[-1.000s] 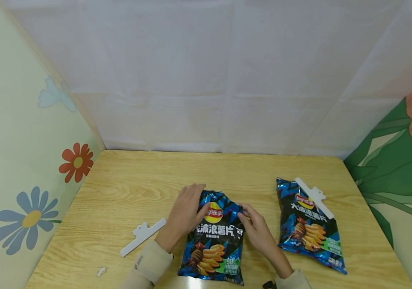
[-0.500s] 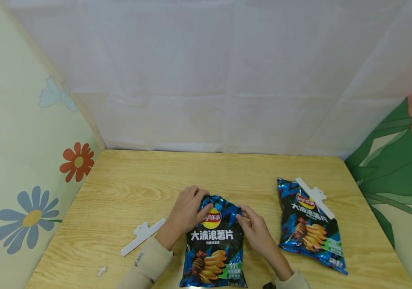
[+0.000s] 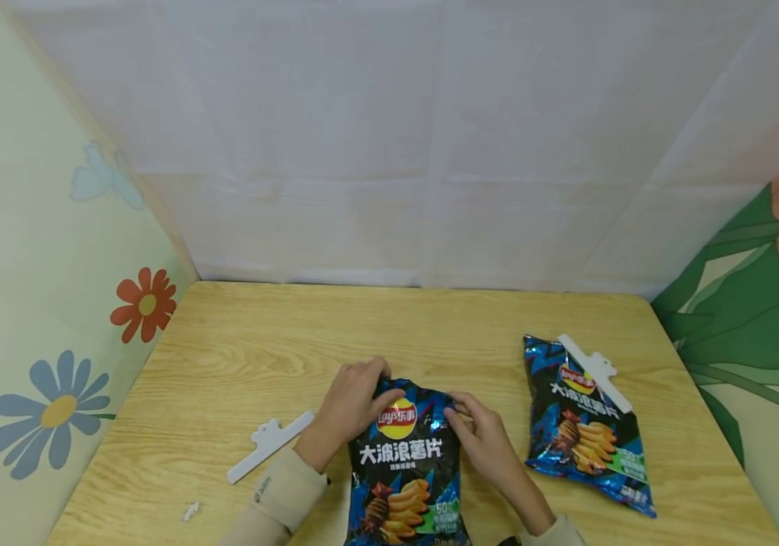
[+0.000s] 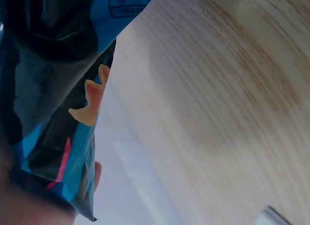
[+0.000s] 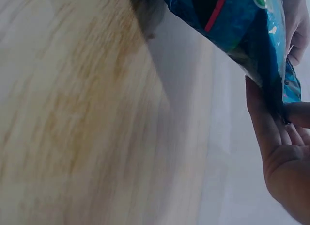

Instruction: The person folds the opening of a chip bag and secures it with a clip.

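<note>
A black and blue chip bag [image 3: 403, 470] stands between both hands at the front middle of the table, its printed front facing up toward the head camera. My left hand [image 3: 351, 402] grips its upper left corner, thumb on the front face and fingers behind. At the upper right corner, my right hand [image 3: 488, 440] pinches the edge between thumb and fingers. The left wrist view shows the bag [image 4: 63, 89] close up with part of the left hand [image 4: 36, 205] at its corner. In the right wrist view, the right hand [image 5: 286, 157] holds the bag's corner [image 5: 271, 79].
A second chip bag [image 3: 587, 432] lies at the right with a white clip [image 3: 595, 373] across its top. Another white clip [image 3: 270, 447] lies left of my left forearm. A small white scrap [image 3: 191, 511] is near the table's front left. A white sheet hangs behind the table [image 3: 362, 311].
The held bag has moved toward the table's front edge and its face has turned up more to the camera, with its top edge lower in view. Both hands have kept hold of it.
</note>
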`<state>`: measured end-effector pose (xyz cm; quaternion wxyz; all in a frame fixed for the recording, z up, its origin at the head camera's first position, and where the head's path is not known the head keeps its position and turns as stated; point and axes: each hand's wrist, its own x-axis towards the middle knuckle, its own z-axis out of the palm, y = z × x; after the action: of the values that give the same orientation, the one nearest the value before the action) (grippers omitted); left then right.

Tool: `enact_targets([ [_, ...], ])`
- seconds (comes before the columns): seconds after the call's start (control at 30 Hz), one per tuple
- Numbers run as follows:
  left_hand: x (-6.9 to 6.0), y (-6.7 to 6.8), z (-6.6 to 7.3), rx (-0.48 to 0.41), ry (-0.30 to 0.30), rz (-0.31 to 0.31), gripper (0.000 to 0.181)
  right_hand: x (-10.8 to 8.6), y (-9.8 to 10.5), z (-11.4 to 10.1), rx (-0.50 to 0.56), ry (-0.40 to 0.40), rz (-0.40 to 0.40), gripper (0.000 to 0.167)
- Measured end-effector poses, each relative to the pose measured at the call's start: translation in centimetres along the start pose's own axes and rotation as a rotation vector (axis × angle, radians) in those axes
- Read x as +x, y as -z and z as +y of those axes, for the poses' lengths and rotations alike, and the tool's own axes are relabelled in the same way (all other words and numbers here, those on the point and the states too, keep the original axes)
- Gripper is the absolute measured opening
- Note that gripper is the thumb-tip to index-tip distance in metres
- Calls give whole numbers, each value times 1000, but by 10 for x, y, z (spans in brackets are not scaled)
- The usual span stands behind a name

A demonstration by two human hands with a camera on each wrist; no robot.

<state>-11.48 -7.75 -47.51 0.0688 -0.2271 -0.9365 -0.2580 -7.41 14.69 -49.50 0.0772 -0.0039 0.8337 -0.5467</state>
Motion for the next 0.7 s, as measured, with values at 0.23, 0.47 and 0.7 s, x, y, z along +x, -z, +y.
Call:
enact_targets([
  [0.23, -1, -2, -6, -92, -64, 17, 17, -2, 1, 2, 19, 6, 14, 25],
  [0.47, -1, -2, -8, -110, -122, 35, 13, -1, 1, 4, 55, -2, 19, 20],
  [0.7, -1, -3, -8, -189, -161, 32, 14, -1, 2, 5, 61, 39, 6, 19],
])
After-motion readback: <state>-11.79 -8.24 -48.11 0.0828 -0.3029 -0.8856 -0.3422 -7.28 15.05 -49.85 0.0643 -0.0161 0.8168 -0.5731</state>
